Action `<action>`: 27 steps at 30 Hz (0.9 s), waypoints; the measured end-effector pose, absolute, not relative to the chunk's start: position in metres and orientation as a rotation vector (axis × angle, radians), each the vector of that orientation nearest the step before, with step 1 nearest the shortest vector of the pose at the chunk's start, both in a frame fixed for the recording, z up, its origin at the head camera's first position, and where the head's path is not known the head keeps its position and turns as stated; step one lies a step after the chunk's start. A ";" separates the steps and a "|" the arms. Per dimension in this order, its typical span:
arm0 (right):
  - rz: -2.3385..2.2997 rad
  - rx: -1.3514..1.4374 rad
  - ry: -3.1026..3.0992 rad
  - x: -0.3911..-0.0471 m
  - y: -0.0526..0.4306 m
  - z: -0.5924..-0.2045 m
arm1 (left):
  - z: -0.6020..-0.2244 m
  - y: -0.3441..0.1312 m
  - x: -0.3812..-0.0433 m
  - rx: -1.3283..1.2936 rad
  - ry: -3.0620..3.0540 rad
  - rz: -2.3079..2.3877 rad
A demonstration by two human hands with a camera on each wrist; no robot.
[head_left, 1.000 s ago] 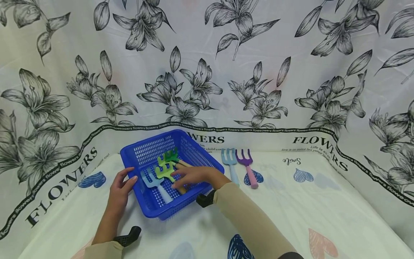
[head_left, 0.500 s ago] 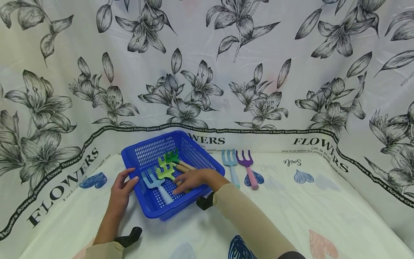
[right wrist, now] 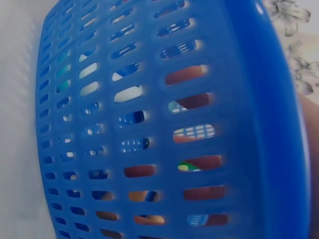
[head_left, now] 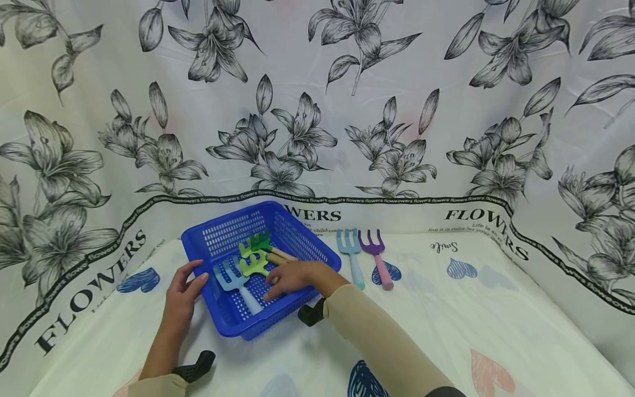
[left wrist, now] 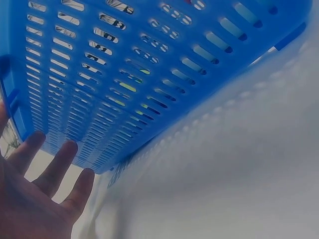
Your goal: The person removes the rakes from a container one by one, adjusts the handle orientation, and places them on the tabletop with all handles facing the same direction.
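In the head view a blue perforated plastic basket [head_left: 292, 303] holds several small garden hand forks. My right hand [head_left: 292, 275] reaches into it, fingers curled down over the wooden handle of a light green hand fork [head_left: 255, 263]; the hand hides most of that handle. Beside it lies a light blue hand fork [head_left: 230, 277], its pale handle close to my right fingertips. A darker green hand fork [head_left: 259, 240] lies behind, near tan wooden handles [head_left: 281, 254]. My left hand [head_left: 181, 291] touches the basket's left rim with thumb and index finger; its other fingers extend straight along the outside wall.
Right of the basket, a light blue hand fork [head_left: 353, 256] and a purple one with a pink handle [head_left: 379, 259] lie side by side on the white cloth [head_left: 426, 320] printed with hearts. A floral curtain [head_left: 317, 99] hangs behind the table.
My right hand has drawn slightly back and its fingers have curled more over the light green hand fork's handle, which is now mostly covered. The left hand stays at the rim.
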State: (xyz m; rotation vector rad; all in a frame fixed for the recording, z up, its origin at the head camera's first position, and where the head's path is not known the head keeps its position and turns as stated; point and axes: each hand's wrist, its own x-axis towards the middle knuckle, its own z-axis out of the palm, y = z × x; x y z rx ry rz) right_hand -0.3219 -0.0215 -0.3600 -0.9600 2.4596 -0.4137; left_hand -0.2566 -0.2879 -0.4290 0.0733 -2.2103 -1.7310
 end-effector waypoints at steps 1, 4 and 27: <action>-0.437 -0.966 2.470 -0.322 -0.022 -0.360 | -0.429 -0.288 -0.257 0.075 -2.210 -1.734; -0.513 -0.969 2.492 -0.323 -0.022 -0.360 | -0.430 -0.289 -0.257 0.079 -2.211 -1.734; -0.985 -1.079 2.603 -0.322 -0.010 -0.363 | -0.429 -0.288 -0.256 0.082 -2.218 -1.734</action>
